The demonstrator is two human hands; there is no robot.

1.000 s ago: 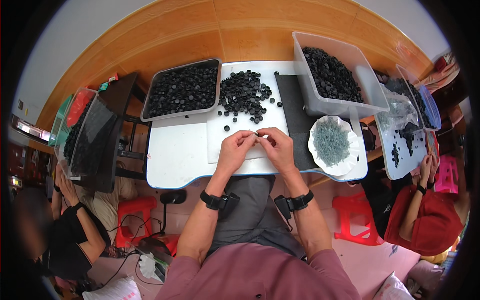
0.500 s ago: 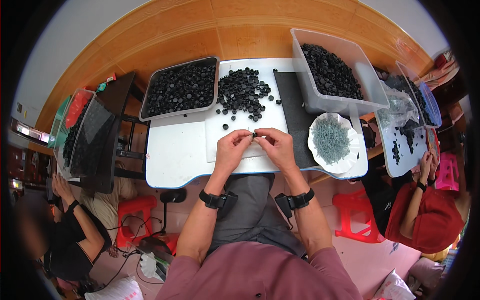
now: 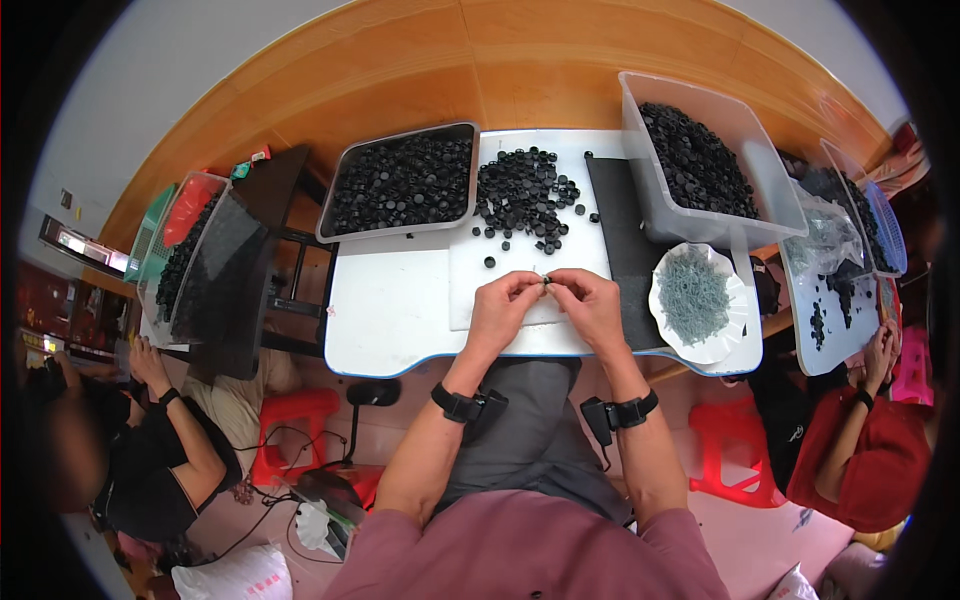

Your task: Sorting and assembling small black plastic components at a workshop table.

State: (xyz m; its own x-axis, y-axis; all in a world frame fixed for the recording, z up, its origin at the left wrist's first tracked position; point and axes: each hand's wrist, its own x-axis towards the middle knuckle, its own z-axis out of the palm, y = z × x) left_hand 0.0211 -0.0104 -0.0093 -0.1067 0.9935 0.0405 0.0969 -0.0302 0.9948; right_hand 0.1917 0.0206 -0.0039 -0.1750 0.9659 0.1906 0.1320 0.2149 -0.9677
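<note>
My left hand (image 3: 503, 308) and my right hand (image 3: 592, 305) meet fingertip to fingertip over the front of the white table. Pinched between them is a small black piece (image 3: 546, 282), mostly covered by the fingers. Just beyond my hands, a loose heap of small round black caps (image 3: 527, 193) lies on a white board (image 3: 475, 300). One single cap (image 3: 489, 262) sits apart near my left hand. To the right of my right hand, a white scalloped dish (image 3: 708, 347) holds many thin grey-green pin-like pieces (image 3: 694, 295).
A grey tray (image 3: 327, 225) of black caps stands at the back left. A tall translucent bin (image 3: 700, 222) of black parts is at the back right, by a dark mat (image 3: 626, 200). People work at side tables, one left (image 3: 165, 440), one right (image 3: 850, 450).
The whole scene has shifted rightward in the picture as the head moved. Both hands stay together, still pinching the small black piece.
</note>
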